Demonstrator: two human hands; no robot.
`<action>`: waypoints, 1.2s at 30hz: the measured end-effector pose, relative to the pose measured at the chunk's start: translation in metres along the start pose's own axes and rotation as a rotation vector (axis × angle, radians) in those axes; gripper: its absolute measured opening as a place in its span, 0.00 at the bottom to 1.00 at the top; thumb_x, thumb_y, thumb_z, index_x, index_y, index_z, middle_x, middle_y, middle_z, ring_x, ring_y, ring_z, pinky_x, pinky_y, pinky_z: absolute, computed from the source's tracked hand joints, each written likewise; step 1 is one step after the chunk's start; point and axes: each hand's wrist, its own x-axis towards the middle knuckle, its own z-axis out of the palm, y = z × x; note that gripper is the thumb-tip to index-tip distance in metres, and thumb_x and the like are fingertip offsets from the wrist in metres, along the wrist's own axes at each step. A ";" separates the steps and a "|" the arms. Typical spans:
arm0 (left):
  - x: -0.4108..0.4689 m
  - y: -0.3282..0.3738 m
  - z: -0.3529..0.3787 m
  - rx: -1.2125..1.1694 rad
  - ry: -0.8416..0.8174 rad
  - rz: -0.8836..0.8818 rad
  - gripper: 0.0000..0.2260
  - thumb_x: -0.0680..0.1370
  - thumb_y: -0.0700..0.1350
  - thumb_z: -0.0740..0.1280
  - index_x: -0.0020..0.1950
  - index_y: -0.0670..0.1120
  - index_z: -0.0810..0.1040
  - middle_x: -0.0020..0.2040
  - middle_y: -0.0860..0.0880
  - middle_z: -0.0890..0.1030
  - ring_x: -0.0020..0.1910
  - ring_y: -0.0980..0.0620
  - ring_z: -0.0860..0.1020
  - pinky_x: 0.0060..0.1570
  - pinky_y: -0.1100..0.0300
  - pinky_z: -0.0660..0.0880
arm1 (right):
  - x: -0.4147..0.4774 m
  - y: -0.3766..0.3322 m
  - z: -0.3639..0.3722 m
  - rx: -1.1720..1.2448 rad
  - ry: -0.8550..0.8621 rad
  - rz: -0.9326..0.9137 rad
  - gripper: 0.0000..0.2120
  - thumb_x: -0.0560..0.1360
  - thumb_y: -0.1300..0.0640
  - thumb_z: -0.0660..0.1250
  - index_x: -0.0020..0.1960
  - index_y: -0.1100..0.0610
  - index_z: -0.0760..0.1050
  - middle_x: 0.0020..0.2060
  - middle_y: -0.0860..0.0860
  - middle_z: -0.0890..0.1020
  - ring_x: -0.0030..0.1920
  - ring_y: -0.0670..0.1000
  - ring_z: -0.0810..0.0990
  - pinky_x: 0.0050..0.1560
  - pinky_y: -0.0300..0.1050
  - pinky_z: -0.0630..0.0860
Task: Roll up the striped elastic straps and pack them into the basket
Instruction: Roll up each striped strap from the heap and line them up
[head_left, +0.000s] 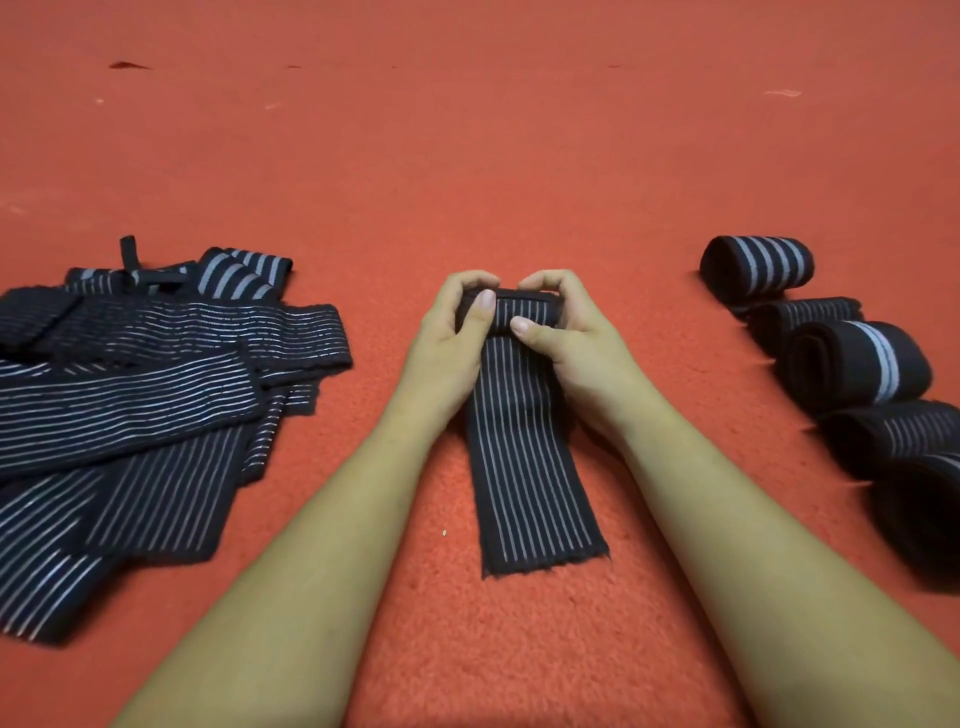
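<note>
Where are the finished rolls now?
Head view, right side: the rolled straps sit in a row on the red carpet, apart from the right hand gripping a strap.

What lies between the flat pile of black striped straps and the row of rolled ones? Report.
Head view: the left hand and right hand gripping a half-rolled black striped elastic strap.

Half-rolled black striped strap (524, 457) between flat pile (156, 374) and perhaps five rolls (862, 361)
</note>
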 end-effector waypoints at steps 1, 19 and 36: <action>0.000 -0.001 0.001 -0.017 0.000 -0.016 0.08 0.82 0.50 0.62 0.60 0.52 0.74 0.53 0.54 0.79 0.52 0.59 0.77 0.58 0.60 0.74 | 0.000 -0.001 0.000 -0.003 0.015 0.005 0.14 0.75 0.58 0.67 0.59 0.52 0.70 0.49 0.55 0.77 0.48 0.51 0.77 0.50 0.50 0.75; -0.001 0.001 0.001 -0.135 -0.059 -0.008 0.09 0.79 0.45 0.65 0.58 0.53 0.78 0.54 0.50 0.81 0.54 0.55 0.77 0.62 0.53 0.73 | 0.003 0.003 -0.001 -0.093 0.103 -0.011 0.14 0.78 0.48 0.66 0.62 0.52 0.72 0.54 0.52 0.80 0.53 0.47 0.79 0.59 0.49 0.75; -0.002 0.002 0.001 -0.345 -0.075 -0.102 0.08 0.80 0.42 0.65 0.57 0.52 0.76 0.50 0.46 0.78 0.49 0.51 0.76 0.53 0.53 0.74 | 0.004 0.002 -0.002 -0.029 0.054 -0.042 0.13 0.75 0.52 0.68 0.58 0.52 0.72 0.48 0.52 0.78 0.49 0.48 0.77 0.55 0.50 0.75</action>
